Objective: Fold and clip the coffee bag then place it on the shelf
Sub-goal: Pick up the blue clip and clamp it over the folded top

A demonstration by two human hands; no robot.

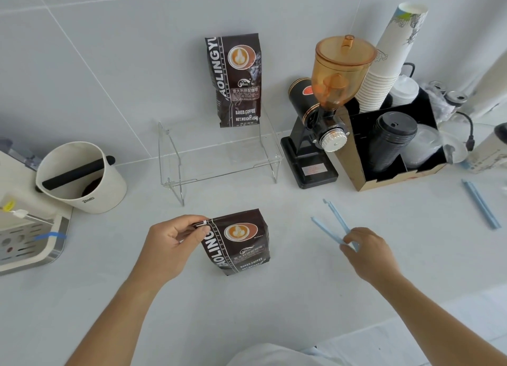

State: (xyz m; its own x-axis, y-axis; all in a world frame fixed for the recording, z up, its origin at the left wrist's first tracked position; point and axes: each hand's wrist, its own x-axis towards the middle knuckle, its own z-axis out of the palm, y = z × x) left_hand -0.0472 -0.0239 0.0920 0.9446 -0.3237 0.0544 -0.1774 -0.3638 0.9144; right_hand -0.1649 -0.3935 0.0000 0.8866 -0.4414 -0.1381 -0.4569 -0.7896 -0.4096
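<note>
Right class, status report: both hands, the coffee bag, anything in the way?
Left hand pinching coffee bag top. Right hand holding open blue clip. Bag unclipped, on counter. Shelf path clear.

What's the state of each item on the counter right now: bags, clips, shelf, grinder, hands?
Near coffee bag: upright on counter, top folded over, unclipped.
Left hand: pinching the bag's folded top.
Right hand: gripping the open clip.
Open clip: arms spread in a V.
Spare clip: closed, lying flat.
Shelf bag: upright on shelf.
Acrylic shelf: holds one bag.
Grinder hopper: lid on.
</note>
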